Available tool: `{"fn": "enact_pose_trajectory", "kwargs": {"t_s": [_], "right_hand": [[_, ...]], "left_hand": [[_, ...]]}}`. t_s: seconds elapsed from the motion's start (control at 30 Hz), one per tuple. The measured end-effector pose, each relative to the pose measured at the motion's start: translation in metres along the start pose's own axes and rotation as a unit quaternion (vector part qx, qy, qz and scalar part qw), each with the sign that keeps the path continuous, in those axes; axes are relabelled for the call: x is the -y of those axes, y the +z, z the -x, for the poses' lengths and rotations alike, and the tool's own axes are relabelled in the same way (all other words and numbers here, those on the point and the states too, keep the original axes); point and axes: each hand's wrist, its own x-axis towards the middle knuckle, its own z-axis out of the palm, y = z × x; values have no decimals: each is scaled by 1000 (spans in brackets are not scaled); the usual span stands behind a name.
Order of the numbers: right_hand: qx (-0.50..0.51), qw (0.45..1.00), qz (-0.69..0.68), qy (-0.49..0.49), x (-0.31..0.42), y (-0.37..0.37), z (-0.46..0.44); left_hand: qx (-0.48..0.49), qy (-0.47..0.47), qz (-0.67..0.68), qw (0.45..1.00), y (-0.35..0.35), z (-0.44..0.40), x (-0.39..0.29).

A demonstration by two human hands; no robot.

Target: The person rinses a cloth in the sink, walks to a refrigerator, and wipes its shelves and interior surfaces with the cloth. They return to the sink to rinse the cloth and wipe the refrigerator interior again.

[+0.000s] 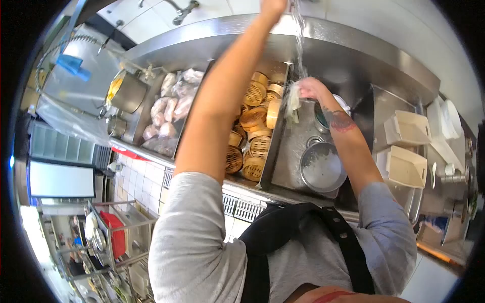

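My right hand point(310, 88) is closed on a pale, wet cloth-like thing point(293, 103) that hangs over the right sink basin point(288, 151). A stream of water point(299, 45) falls beside this hand. My left hand point(274, 7) is raised at the top edge, near the top of the stream; its fingers are mostly cut off by the frame. Below my right hand a round metal pot or lid point(323, 166) lies in the basin, with a dark green round container point(321, 117) partly hidden behind my forearm.
Bamboo steamers point(255, 118) fill the middle basin. Bagged meat point(166, 111) lies in the left basin, beside a metal pot point(126, 92). Two beige tubs point(406, 166) stand on the right drainboard, near white dishes point(449, 118). A wheeled rack point(108, 237) stands lower left.
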Motion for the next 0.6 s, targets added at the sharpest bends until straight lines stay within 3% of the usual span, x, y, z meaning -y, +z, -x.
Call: {"fn": "enact_pose_trajectory", "kwargs": {"t_s": [0.07,0.1,0.13,0.17,0.2,0.23,0.27,0.3,0.33,0.4,0.5,0.57,0.6], "right_hand": [[59,962,233,-128,24,0,14],[67,919,332,-199,37,2,23],[39,953,267,-137,64,18,35],[4,978,195,-79,80,30,45],[-30,983,159,-86,71,27,30],[-31,917,388,-82,66,14,13],[41,814,535,-222,31,-18,-17],[-42,976,213,-9,30,-10,-36],[-123,956,-142,225,26,-7,-44],[-127,969,-32,210,70,8,-23],[-86,977,70,181,102,1,-31],[-93,978,70,171,143,3,-29],[-74,984,8,162,158,9,-27]], "left_hand": [[85,-76,-219,969,5,54,46],[175,-132,-315,923,12,90,71],[273,-178,-365,872,24,130,91],[341,-195,-354,849,44,168,104],[366,-198,-313,854,62,194,116],[321,-134,-217,912,89,204,153],[288,-61,-121,948,113,213,189],[302,-125,-124,937,119,212,191],[284,-180,-145,930,118,208,200],[264,-280,-183,905,118,212,171],[180,-67,-186,964,179,184,258],[162,-153,-118,968,214,170,310],[148,-118,-128,974,206,174,305]]}}
